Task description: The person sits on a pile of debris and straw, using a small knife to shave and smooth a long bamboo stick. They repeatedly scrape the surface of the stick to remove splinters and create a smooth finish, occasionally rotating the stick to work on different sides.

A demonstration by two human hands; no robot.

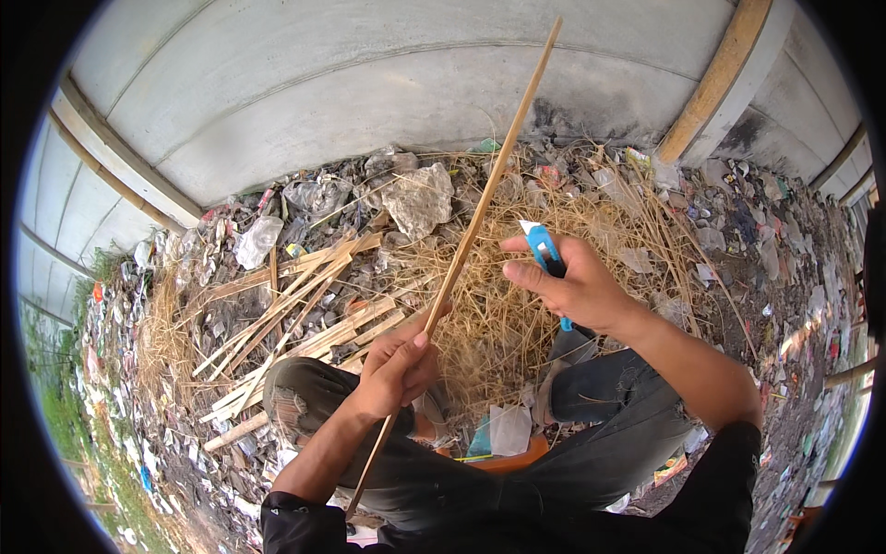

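Note:
A long, thin bamboo strip (484,204) slants up from my lap toward the wall, its tip narrow. Around its lower part my left hand (399,367) is closed, thumb lying along the strip. To the right of the strip and apart from it, my right hand (577,286) grips a blue utility knife (543,249), its pale blade pointing up and left. Dry straw-like shavings (498,323) cover the ground between my knees, beyond both hands.
Split bamboo pieces (305,295) lie piled at the left, beside my knee. A grey rock (420,200) sits among litter near the concrete wall (369,102). Upright bamboo poles (715,83) stand against the wall. Something orange (517,457) shows beneath me.

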